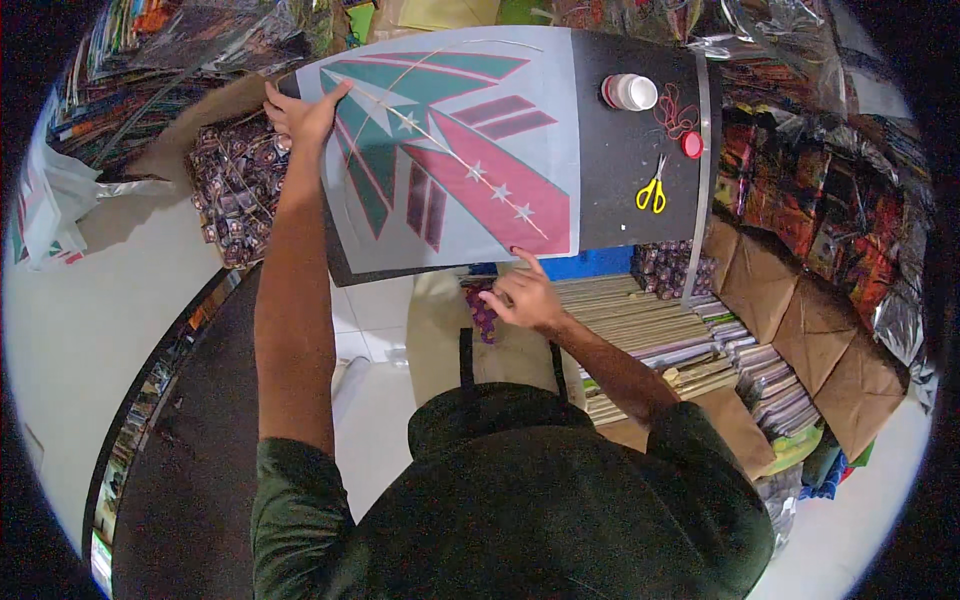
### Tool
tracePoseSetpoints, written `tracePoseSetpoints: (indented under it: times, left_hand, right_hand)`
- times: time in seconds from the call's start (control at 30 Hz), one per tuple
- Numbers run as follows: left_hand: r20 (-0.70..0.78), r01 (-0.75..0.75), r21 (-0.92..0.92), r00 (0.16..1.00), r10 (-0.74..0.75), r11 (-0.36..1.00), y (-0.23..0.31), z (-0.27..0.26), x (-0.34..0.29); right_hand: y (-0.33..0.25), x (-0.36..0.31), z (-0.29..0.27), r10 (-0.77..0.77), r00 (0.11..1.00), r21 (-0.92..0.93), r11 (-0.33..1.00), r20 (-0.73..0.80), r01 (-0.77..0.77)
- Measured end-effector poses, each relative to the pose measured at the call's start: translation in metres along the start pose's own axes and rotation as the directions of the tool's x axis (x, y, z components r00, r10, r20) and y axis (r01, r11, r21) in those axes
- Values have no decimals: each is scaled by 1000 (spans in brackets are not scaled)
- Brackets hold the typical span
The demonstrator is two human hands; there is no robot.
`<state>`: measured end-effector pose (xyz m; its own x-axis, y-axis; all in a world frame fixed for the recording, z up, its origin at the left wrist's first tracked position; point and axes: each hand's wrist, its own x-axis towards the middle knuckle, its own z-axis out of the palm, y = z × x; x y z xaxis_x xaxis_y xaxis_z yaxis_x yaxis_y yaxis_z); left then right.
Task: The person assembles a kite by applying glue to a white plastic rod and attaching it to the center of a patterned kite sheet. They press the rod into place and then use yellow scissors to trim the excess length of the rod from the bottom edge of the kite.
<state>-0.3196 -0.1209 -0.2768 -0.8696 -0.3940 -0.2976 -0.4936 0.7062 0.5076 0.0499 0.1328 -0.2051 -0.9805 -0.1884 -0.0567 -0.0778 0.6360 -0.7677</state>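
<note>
A pale square kite sheet (375, 235) with green and red shapes and white stars lies on a black board. One thin stick (443, 143) runs diagonally across it, and another thin stick (440, 50) curves over its upper left part. My left hand (305, 115) is at the sheet's upper left corner, fingers spread, with the thumb at the upper end of the diagonal stick. Down at the near edge, my right hand (525, 292) reaches its index finger to the sheet near the stick's lower end. Its other fingers are partly bent, and nothing shows in it.
On the board's right part are a white jar (632, 93), reddish thread (677, 112), a red lid (692, 145) and yellow-handled scissors (652, 188). Stacked bundles (625, 305) sit below right. Dark packets (240, 185) pile at left. Plastic-wrapped goods (800, 190) line the right side.
</note>
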Motion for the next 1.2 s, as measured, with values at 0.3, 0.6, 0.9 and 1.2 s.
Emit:
tracePoseSetpoints:
  times: [0.3, 0.6, 0.9, 1.2]
  left_hand:
    - [4, 10, 16, 1000, -11, 1000, 0, 2, 1]
    - [14, 27, 9, 1000, -27, 1000, 1, -1, -2]
    - [22, 13, -38, 1000, -12, 999, 7, -6, -7]
    - [14, 21, -23, 1000, -21, 1000, 9, -5, -6]
  right_hand:
    - [8, -10, 12, 44, 991, 7, 999, 126, -45]
    - [6, -1, 3, -97, 995, 9, 995, 39, 97]
    - [2, -20, 0, -78, 995, 79, 994, 66, 72]
    - [66, -32, -24, 603, 564, 231, 771, -565, -593]
